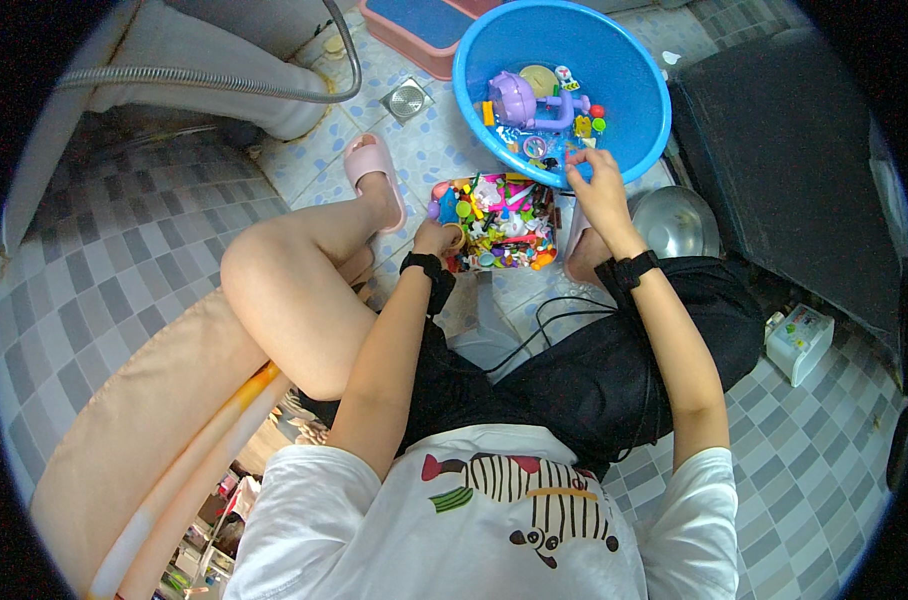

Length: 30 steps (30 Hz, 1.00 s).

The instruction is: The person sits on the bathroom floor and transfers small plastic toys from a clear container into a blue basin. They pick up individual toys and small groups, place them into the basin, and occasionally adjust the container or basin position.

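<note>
My left hand [437,238] is at the left side of a tray full of small plastic toys [499,221]. Its fingers are around a small yellowish ring-like toy [455,235]. My right hand [598,184] reaches over the near rim of a blue plastic basin [465,97], its thumb and fingertips close together; whether something small is between them I cannot tell. Inside the basin lie a purple toy [512,99], a pale yellow round piece [539,80], a red ball [597,111], a green round piece [599,124] and several other small toys.
A metal bowl [677,225] stands right of the tray. Behind are a pink and blue plastic stool [416,45] and a floor drain [407,100]. A flexible metal hose [199,79] hangs at the upper left. A large dark object [791,165] is at the right, with a white box [799,343] nearer.
</note>
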Each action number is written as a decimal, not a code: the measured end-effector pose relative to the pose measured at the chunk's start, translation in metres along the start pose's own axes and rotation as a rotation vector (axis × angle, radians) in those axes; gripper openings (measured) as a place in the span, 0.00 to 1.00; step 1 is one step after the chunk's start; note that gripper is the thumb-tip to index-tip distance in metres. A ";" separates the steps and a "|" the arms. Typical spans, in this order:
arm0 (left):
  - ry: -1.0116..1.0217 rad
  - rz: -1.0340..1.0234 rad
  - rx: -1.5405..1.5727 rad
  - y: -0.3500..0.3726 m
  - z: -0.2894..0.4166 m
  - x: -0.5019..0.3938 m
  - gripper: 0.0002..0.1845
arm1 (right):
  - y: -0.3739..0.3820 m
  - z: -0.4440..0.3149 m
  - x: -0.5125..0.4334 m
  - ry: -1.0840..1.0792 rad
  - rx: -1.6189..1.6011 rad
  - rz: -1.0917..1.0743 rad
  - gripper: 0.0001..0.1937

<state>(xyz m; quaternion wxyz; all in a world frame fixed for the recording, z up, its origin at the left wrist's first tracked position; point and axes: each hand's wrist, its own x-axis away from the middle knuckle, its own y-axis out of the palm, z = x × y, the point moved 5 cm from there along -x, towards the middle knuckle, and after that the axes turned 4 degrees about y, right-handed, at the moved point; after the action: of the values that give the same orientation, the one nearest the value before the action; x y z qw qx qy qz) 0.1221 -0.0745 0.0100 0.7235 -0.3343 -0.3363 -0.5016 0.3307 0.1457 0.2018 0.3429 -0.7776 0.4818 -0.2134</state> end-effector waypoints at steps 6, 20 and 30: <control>0.016 -0.005 -0.138 -0.010 0.013 0.009 0.21 | 0.004 -0.004 0.001 -0.013 -0.015 0.002 0.08; 0.344 -0.081 0.041 -0.009 0.179 0.124 0.20 | -0.007 -0.021 0.002 0.001 -0.141 0.008 0.09; 0.544 -0.071 0.071 0.070 0.238 0.083 0.31 | 0.016 0.005 0.001 0.120 -0.280 -0.082 0.14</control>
<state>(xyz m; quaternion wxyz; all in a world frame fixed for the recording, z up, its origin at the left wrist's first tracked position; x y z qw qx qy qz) 0.1754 0.0991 0.1986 0.7805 -0.1499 -0.1587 -0.5858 0.3243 0.1416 0.1868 0.1929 -0.8227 0.4944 -0.2038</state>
